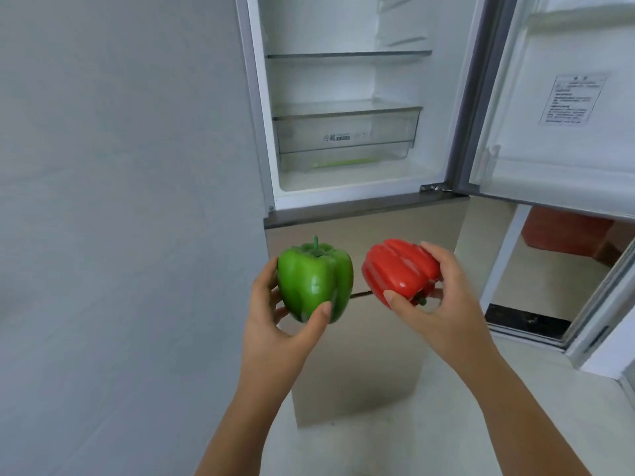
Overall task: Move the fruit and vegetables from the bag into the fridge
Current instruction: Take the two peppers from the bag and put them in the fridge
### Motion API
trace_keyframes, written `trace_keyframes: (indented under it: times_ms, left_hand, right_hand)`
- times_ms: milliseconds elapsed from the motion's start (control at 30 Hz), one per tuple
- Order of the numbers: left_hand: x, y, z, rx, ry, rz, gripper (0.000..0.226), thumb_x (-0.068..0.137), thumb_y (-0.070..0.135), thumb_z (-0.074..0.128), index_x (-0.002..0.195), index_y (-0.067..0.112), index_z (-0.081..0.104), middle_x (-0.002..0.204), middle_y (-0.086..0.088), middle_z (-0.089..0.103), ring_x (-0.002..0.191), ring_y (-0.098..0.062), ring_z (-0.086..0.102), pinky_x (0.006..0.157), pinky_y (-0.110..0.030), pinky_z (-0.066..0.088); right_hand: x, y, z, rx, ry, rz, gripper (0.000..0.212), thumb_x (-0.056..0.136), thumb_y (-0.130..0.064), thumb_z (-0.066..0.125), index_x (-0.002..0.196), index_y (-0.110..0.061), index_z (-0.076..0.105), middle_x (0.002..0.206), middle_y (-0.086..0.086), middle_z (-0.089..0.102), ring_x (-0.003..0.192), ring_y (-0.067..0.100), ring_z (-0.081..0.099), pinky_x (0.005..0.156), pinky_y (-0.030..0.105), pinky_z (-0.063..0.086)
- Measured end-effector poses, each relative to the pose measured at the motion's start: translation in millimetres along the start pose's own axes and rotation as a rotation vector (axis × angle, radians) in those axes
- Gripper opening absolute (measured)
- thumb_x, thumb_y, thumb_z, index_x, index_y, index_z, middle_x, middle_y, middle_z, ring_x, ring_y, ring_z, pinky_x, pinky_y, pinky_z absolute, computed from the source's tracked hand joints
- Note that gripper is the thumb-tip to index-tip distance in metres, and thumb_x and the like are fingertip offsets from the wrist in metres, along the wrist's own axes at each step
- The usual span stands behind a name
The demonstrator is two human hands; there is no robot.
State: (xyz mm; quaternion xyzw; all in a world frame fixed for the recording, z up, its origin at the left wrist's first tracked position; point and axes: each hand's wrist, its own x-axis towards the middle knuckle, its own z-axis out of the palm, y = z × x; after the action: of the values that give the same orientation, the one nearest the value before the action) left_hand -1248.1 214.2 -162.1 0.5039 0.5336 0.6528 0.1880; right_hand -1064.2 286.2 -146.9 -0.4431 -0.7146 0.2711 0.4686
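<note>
Peppers are both in hand, out in front of the open fridge (pixel 343 207), below its compartment. Your left hand (pixel 278 314) is wrapped around the green pepper (pixel 314 283), stem up, thumb across its front. Your right hand (pixel 436 297) is closed on the red pepper (pixel 400 269), which lies tipped with its stem pointing down toward your palm. The two peppers sit just beside each other, not touching. The bag isn't in view.

Step, as I read it: carry phase, items out of the bag, not yet stowed. The door (pixel 567 97) is swung wide to the right. The glass shelf (pixel 348 55) looks bare; the clear drawer (pixel 347 135) is shut, with something pale green lying in the bottom.

Next move calls for lifting both hands up and forward. The shelf takes them directly. The drawer would need a free hand first, so put one pepper down before pulling it.
</note>
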Motion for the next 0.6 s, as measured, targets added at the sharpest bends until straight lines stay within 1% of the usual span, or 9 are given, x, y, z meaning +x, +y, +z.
trace_keyframes:
  times_ms: [100, 200, 267, 367, 433, 500, 533, 600]
  left_hand:
    - [30.6, -8.3, 21.8, -0.021, -0.012, 0.019, 0.07, 0.058, 0.046, 0.07, 0.122, 0.042, 0.042, 0.116, 0.021, 0.054, 0.101, 0.0, 0.057, 0.076, -0.015, 0.049]
    - [64.6, -20.7, 40.5, -0.025, -0.026, 0.0, 0.071, 0.056, 0.048, 0.071, 0.121, 0.043, 0.043, 0.115, 0.017, 0.055, 0.099, 0.0, 0.058, 0.073, -0.014, 0.05]
    - [89.6, -30.7, 52.9, -0.027, -0.027, 0.007, 0.074, 0.056, 0.048, 0.071, 0.124, 0.039, 0.043, 0.116, 0.015, 0.055, 0.1, -0.002, 0.058, 0.075, -0.016, 0.051]
    - [129.1, -43.4, 71.8, -0.03, -0.052, 0.023, 0.076, 0.055, 0.05, 0.071, 0.125, 0.04, 0.043, 0.114, 0.017, 0.055, 0.099, -0.001, 0.058, 0.078, -0.018, 0.051]
    - [161.2, -51.0, 82.7, -0.034, -0.065, 0.047, 0.075, 0.055, 0.049, 0.071, 0.124, 0.041, 0.043, 0.112, 0.019, 0.056, 0.098, -0.001, 0.059, 0.078, -0.018, 0.051]
    - [196.2, -59.9, 91.4, -0.042, -0.068, 0.082, 0.074, 0.056, 0.048, 0.072, 0.124, 0.042, 0.042, 0.111, 0.023, 0.056, 0.098, -0.002, 0.059, 0.08, -0.021, 0.051]
    - [213.8, -63.9, 95.1, -0.049, -0.067, 0.098, 0.072, 0.057, 0.047, 0.073, 0.122, 0.044, 0.042, 0.111, 0.024, 0.056, 0.098, -0.002, 0.06, 0.079, -0.019, 0.051]
    - [249.2, -70.8, 99.9, -0.059, -0.064, 0.129, 0.07, 0.059, 0.041, 0.076, 0.119, 0.048, 0.042, 0.112, 0.023, 0.056, 0.098, -0.002, 0.059, 0.077, -0.015, 0.049]
  right_hand:
    - [36.2, 13.0, -3.3, -0.034, 0.007, -0.009, 0.08, 0.068, -0.023, 0.078, 0.133, -0.025, 0.031, 0.12, -0.009, 0.034, 0.104, 0.013, 0.045, 0.077, 0.02, 0.042]
    - [68.2, 24.6, -2.5, -0.042, -0.001, -0.014, 0.079, 0.068, -0.023, 0.078, 0.13, -0.03, 0.03, 0.12, -0.009, 0.034, 0.105, 0.013, 0.044, 0.081, 0.025, 0.044]
    - [91.0, 32.4, -2.2, -0.042, 0.001, -0.004, 0.077, 0.068, -0.022, 0.078, 0.126, -0.033, 0.029, 0.119, -0.009, 0.034, 0.106, 0.013, 0.044, 0.083, 0.028, 0.044]
    - [127.0, 45.0, 0.3, -0.069, 0.024, 0.007, 0.082, 0.065, -0.025, 0.079, 0.132, -0.027, 0.031, 0.119, -0.009, 0.035, 0.107, 0.014, 0.044, 0.088, 0.033, 0.045]
    - [155.5, 51.9, 2.9, -0.071, 0.036, 0.017, 0.086, 0.065, -0.027, 0.079, 0.134, -0.026, 0.029, 0.119, -0.01, 0.035, 0.107, 0.013, 0.043, 0.09, 0.033, 0.044]
    - [188.0, 58.0, 6.5, -0.059, 0.047, 0.016, 0.087, 0.065, -0.028, 0.079, 0.134, -0.027, 0.027, 0.118, -0.011, 0.035, 0.105, 0.012, 0.045, 0.089, 0.03, 0.043]
    - [205.0, 60.3, 9.0, -0.055, 0.054, 0.011, 0.087, 0.066, -0.028, 0.079, 0.134, -0.028, 0.027, 0.117, -0.012, 0.036, 0.103, 0.011, 0.046, 0.087, 0.026, 0.043]
    - [240.2, 63.4, 15.9, -0.034, 0.079, 0.01, 0.085, 0.066, -0.026, 0.079, 0.133, -0.029, 0.026, 0.112, -0.015, 0.037, 0.097, 0.005, 0.046, 0.078, 0.011, 0.039]
